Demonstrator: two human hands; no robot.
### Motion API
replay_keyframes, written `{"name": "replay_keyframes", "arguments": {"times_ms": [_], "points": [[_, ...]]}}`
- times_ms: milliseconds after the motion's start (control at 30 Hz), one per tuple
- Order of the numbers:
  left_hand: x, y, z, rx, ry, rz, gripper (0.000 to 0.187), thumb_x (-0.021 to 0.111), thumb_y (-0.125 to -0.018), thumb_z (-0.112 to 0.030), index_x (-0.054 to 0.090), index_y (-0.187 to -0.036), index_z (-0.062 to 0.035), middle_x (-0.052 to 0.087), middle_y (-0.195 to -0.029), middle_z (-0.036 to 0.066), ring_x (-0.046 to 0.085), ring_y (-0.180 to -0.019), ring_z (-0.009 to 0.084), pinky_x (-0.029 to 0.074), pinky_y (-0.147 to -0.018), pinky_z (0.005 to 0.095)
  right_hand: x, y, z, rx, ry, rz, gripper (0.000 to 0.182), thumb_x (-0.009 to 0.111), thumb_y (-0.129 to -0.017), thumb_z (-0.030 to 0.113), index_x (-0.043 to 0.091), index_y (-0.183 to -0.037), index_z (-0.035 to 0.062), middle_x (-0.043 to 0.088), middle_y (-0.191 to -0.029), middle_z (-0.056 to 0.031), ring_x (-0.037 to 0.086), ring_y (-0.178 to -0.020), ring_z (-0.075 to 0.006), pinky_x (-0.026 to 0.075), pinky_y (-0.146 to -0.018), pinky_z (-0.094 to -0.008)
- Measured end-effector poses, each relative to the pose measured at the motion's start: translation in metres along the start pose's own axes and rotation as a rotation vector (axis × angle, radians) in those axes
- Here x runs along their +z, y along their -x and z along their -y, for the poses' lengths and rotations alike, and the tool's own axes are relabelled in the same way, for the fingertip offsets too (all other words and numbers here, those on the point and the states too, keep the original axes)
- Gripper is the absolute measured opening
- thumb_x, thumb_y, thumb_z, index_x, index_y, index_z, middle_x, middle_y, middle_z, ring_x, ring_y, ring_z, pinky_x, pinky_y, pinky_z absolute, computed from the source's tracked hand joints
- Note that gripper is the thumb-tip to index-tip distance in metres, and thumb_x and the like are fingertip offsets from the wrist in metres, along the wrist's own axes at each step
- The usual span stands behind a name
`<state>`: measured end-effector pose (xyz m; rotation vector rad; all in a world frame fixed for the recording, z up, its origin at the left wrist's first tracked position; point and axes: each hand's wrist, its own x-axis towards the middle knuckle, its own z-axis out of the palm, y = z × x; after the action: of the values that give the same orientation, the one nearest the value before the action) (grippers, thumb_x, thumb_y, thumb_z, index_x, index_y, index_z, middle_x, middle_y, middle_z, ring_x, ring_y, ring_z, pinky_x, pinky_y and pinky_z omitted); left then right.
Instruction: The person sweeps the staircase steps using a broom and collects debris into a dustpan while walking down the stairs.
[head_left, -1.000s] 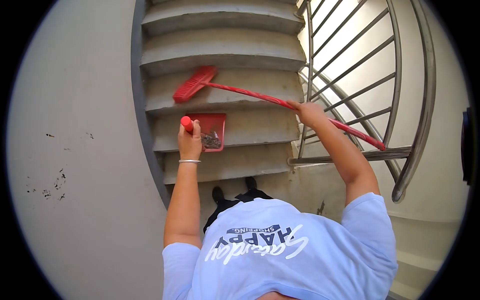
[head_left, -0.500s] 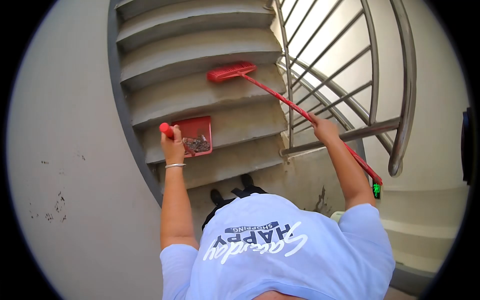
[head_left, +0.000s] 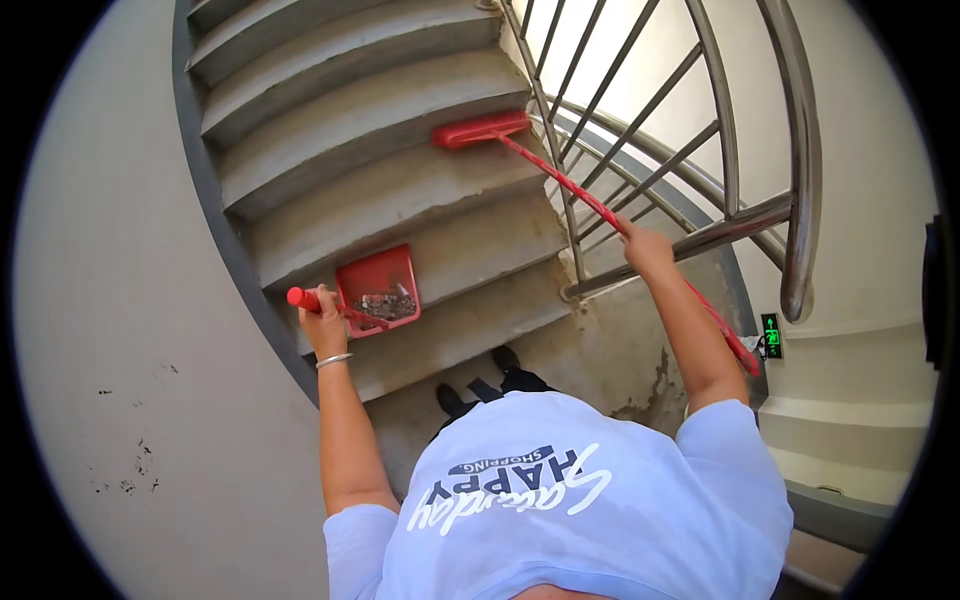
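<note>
My left hand (head_left: 322,322) is closed round the upright red handle of a dustpan (head_left: 375,267). Grey debris (head_left: 387,304) lies inside the pan, which rests on one of the lower steps. My right hand (head_left: 648,247) grips the long red stick of a broom (head_left: 570,185) partway along its length. The red broom head (head_left: 482,129) is on a higher step, towards its railing side and against the riser behind. The far end of the stick passes beneath my right forearm.
Curved concrete stairs (head_left: 370,100) rise ahead. A metal railing (head_left: 720,228) runs along their right, close to my right arm. The plain wall (head_left: 110,270) bounds the left. A green exit sign (head_left: 771,336) is low on the right. My feet (head_left: 505,358) stand below the bottom steps.
The broom head has moved right along its step, towards the railing, and turned so its bristles face away. My left hand has tilted the dustpan handle further left. The camera view has rotated slightly.
</note>
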<state>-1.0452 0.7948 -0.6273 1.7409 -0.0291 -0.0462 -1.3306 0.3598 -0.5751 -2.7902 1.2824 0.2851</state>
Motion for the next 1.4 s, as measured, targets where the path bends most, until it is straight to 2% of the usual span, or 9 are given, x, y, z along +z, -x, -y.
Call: {"name": "replay_keyframes", "arguments": {"times_ms": [200, 267, 367, 467, 667, 867, 1000, 1200, 1400], "points": [[0.000, -0.006, 0.006, 0.016, -0.059, -0.005, 0.024, 0.056, -0.092, -0.028, 0.053, -0.092, -0.0044, 0.060, -0.077, 0.004, 0.055, -0.062, 0.0107, 0.048, -0.046, 0.0236, 0.024, -0.001, 0.000, -0.092, 0.004, 0.090, 0.042, 0.048, -0.091, 0.026, 0.047, -0.132, 0.0312, 0.066, -0.087, -0.0170, 0.064, -0.082, -0.0358, 0.049, -0.070, -0.0469], [-0.001, -0.006, 0.007, 0.019, -0.080, 0.004, 0.025, 0.056, -0.092, -0.029, 0.053, -0.093, -0.0039, 0.061, -0.078, 0.005, 0.057, -0.064, 0.0115, 0.051, -0.046, 0.0236, 0.005, 0.020, -0.003, -0.104, -0.040, 0.075, 0.041, 0.049, -0.091, 0.027, 0.048, -0.132, 0.0313, 0.066, -0.086, -0.0173, 0.063, -0.081, -0.0353, 0.049, -0.070, -0.0463], [-0.001, -0.005, 0.005, -0.008, -0.021, -0.029, 0.023, 0.057, -0.092, -0.028, 0.053, -0.090, -0.0056, 0.060, -0.076, 0.003, 0.054, -0.061, 0.0093, 0.046, -0.048, 0.0227, -0.017, 0.039, -0.019, -0.188, -0.101, 0.016, 0.041, 0.050, -0.090, 0.028, 0.049, -0.131, 0.0312, 0.065, -0.087, -0.0176, 0.063, -0.080, -0.0350, 0.049, -0.070, -0.0463], [-0.006, -0.001, 0.008, -0.007, -0.074, -0.022, 0.024, 0.055, -0.093, -0.028, 0.054, -0.094, -0.0036, 0.062, -0.079, 0.006, 0.057, -0.063, 0.0113, 0.051, -0.047, 0.0236, -0.019, 0.042, -0.024, -0.127, -0.040, 0.051, 0.040, 0.052, -0.090, 0.028, 0.050, -0.129, 0.0335, 0.066, -0.090, -0.0149, 0.063, -0.083, -0.0346, 0.049, -0.071, -0.0460], [-0.002, 0.001, 0.004, -0.012, -0.004, -0.039, 0.022, 0.057, -0.092, -0.027, 0.052, -0.090, -0.0055, 0.060, -0.076, 0.003, 0.054, -0.061, 0.0095, 0.046, -0.048, 0.0228, 0.031, 0.005, 0.000, -0.010, -0.027, 0.053, 0.043, 0.050, -0.090, 0.024, 0.047, -0.132, 0.0325, 0.066, -0.090, -0.0158, 0.063, -0.083, -0.0352, 0.049, -0.071, -0.0470], [0.001, -0.002, 0.005, 0.008, -0.001, -0.043, 0.022, 0.059, -0.091, -0.026, 0.053, -0.087, -0.0049, 0.059, -0.074, 0.004, 0.053, -0.059, 0.0095, 0.045, -0.047, 0.0238, 0.051, 0.067, 0.043, -0.117, -0.086, 0.136, 0.050, 0.049, -0.090, 0.021, 0.040, -0.138, 0.0307, 0.065, -0.083, -0.0195, 0.064, -0.076, -0.0371, 0.049, -0.066, -0.0482], [0.003, -0.004, 0.001, 0.031, -0.018, -0.052, 0.021, 0.059, -0.091, -0.024, 0.053, -0.084, -0.0046, 0.059, -0.072, 0.003, 0.052, -0.058, 0.0094, 0.043, -0.047, 0.0245, 0.059, 0.120, 0.062, -0.246, -0.057, 0.219, 0.058, 0.048, -0.087, 0.016, 0.035, -0.141, 0.0318, 0.065, -0.080, -0.0168, 0.064, -0.071, -0.0356, 0.049, -0.063, -0.0471], [0.000, -0.004, 0.004, 0.021, 0.023, -0.013, 0.021, 0.058, -0.091, -0.022, 0.053, -0.081, -0.0042, 0.057, -0.066, 0.002, 0.051, -0.058, 0.0085, 0.041, -0.048, 0.0243, 0.001, 0.190, 0.078, -0.317, -0.097, 0.368, 0.050, 0.051, -0.090, 0.024, 0.040, -0.137, 0.0356, 0.062, -0.073, -0.0172, 0.061, -0.066, -0.0360, 0.047, -0.060, -0.0479], [-0.002, -0.012, 0.021, 0.098, -0.041, -0.033, 0.022, 0.059, -0.089, -0.023, 0.056, -0.081, -0.0032, 0.058, -0.066, 0.002, 0.053, -0.063, 0.0111, 0.044, -0.059, 0.0278, -0.004, 0.173, 0.084, -0.390, -0.094, 0.167, 0.048, 0.051, -0.090, 0.025, 0.043, -0.136, 0.0333, 0.062, -0.070, -0.0164, 0.062, -0.065, -0.0352, 0.049, -0.058, -0.0464]]}}
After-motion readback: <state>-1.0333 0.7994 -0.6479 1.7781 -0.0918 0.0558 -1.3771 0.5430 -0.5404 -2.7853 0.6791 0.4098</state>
